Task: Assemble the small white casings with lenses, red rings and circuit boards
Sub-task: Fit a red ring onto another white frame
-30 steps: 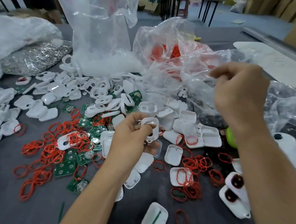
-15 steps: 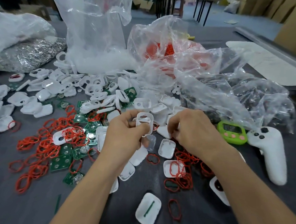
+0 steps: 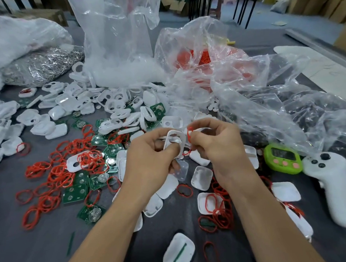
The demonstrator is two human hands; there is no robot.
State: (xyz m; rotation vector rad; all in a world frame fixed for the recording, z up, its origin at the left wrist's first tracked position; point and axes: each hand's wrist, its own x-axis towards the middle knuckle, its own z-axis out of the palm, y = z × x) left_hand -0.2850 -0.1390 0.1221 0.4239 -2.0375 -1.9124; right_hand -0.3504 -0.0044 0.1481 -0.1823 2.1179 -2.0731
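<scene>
Both hands meet above the cluttered table (image 3: 44, 247). Our left hand (image 3: 149, 162) pinches a casing (image 3: 173, 139), open face toward us, probably to steady it. Our right hand (image 3: 219, 150) pinches a ring (image 3: 189, 137) just beside its rim, apparently for seating.

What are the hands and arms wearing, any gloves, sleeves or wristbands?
Nothing worn that shows. The left hand and right hand are bare: no gloves, and no finger rings in view. The left forearm and right forearm are bare down to the frame's bottom edge: no sleeves, watch, wrist strap or cable.
</scene>
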